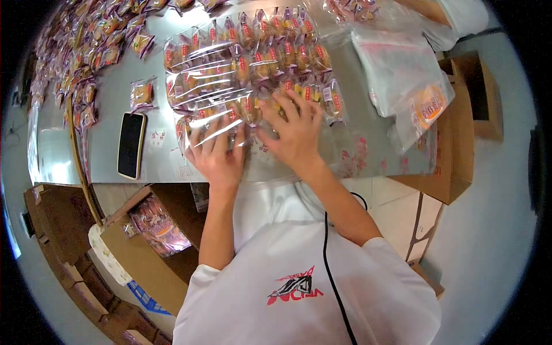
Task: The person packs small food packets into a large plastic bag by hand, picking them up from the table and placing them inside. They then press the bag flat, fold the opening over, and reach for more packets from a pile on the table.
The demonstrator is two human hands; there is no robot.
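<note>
Rows of small wrapped snack packets [247, 69] with red labels lie close together on the metal table. A clear plastic bag [201, 83] covers the left part of the rows, shiny and wrinkled. My left hand [217, 155] is at the near left edge of the rows, fingers stretched forward; the film seems to lie over its fingertips. My right hand [296, 135] rests with spread fingers on the near right packets. Its fingertips touch the wrappers, and neither hand grips anything I can see.
Loose packets [109, 40] are heaped at the left behind a rail. A phone [131, 145] lies left of the rows. Flat printed plastic bags [397, 75] are stacked at the right, near another person's sleeve [464, 20]. Below stands a cardboard box [144, 253] holding filled bags.
</note>
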